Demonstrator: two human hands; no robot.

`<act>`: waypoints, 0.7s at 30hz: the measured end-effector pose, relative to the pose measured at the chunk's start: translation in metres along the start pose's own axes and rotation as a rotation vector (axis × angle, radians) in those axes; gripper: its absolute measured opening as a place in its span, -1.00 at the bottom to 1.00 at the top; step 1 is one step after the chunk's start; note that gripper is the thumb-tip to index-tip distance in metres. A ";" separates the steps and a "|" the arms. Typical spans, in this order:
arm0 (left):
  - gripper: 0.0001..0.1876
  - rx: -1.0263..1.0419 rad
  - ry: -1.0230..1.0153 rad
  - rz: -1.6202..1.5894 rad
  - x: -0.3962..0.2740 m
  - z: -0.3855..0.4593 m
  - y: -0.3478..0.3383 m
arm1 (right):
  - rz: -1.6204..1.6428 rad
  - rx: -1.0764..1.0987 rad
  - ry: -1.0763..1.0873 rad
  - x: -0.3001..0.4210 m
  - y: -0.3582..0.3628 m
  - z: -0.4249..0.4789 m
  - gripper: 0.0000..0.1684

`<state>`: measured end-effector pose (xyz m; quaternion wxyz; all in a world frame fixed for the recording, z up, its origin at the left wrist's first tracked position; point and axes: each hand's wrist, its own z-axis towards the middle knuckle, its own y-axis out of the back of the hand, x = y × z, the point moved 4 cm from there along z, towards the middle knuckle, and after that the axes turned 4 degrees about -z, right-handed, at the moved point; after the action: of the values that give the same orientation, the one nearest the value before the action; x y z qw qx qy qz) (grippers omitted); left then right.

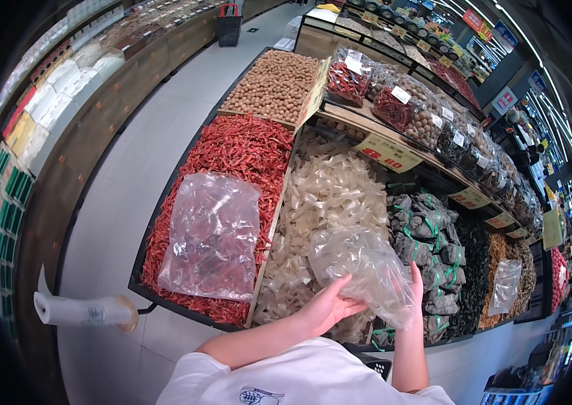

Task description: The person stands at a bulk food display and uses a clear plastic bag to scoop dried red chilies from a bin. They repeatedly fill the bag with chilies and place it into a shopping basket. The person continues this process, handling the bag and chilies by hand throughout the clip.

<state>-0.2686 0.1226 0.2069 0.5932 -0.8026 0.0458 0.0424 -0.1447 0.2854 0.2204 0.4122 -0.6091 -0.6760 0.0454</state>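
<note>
A crumpled clear plastic bag [362, 268] is held between my two hands, above a bin of pale translucent dried strips [334, 190]. My left hand [329, 306] is at the bag's lower left side, thumb raised and fingers reaching towards its underside. On the bag's right side is my right hand [416, 291], upright, with part of it hidden behind the plastic. Pale strips show through the film; I cannot tell whether any lie inside. To the left, another clear plastic bag [210, 235] lies flat over dried red chillies [243, 144].
Bundles of dark dried food tied with green bands [430, 238] fill the bin to the right. Dried longan-like fruit [273, 81] lies at the back. A shelf carries packed bags [397, 104]. A plastic bag roll [88, 311] juts out at left. A shopping basket [229, 28] stands in the aisle.
</note>
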 end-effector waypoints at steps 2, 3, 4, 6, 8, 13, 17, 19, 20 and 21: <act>-0.39 0.070 -0.041 0.019 -0.008 0.009 -0.010 | -0.002 0.053 0.062 0.009 -0.013 0.002 -0.11; -0.39 0.109 -0.054 0.027 -0.013 0.014 -0.017 | -0.002 0.074 0.099 0.015 -0.019 0.001 -0.11; -0.41 0.107 -0.064 0.049 -0.021 0.018 -0.024 | -0.020 0.094 0.132 0.021 -0.032 -0.001 -0.12; -0.42 0.166 -0.106 0.079 -0.041 0.021 -0.046 | -0.061 0.130 0.202 0.035 -0.059 -0.006 -0.13; -0.43 0.224 -0.131 0.134 -0.060 0.025 -0.068 | -0.080 0.156 0.244 0.053 -0.076 -0.006 -0.12; -0.44 0.299 -0.186 0.263 -0.097 0.037 -0.112 | -0.099 0.271 0.327 0.095 -0.114 -0.007 -0.09; -0.44 0.312 -0.202 0.263 -0.105 0.043 -0.114 | -0.088 0.293 0.363 0.101 -0.121 -0.005 -0.11; -0.42 0.262 -0.186 0.214 -0.100 0.046 -0.099 | -0.063 0.265 0.338 0.092 -0.108 0.008 -0.12; -0.42 0.236 -0.178 0.190 -0.095 0.046 -0.088 | -0.050 0.252 0.325 0.085 -0.100 0.014 -0.13; -0.41 0.200 -0.156 0.170 -0.089 0.047 -0.074 | -0.060 0.202 0.305 0.075 -0.091 0.017 -0.17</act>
<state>-0.3489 0.1913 0.2737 0.6664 -0.7268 0.0715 0.1500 -0.2205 0.3346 0.2979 0.5703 -0.5439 -0.6155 0.0079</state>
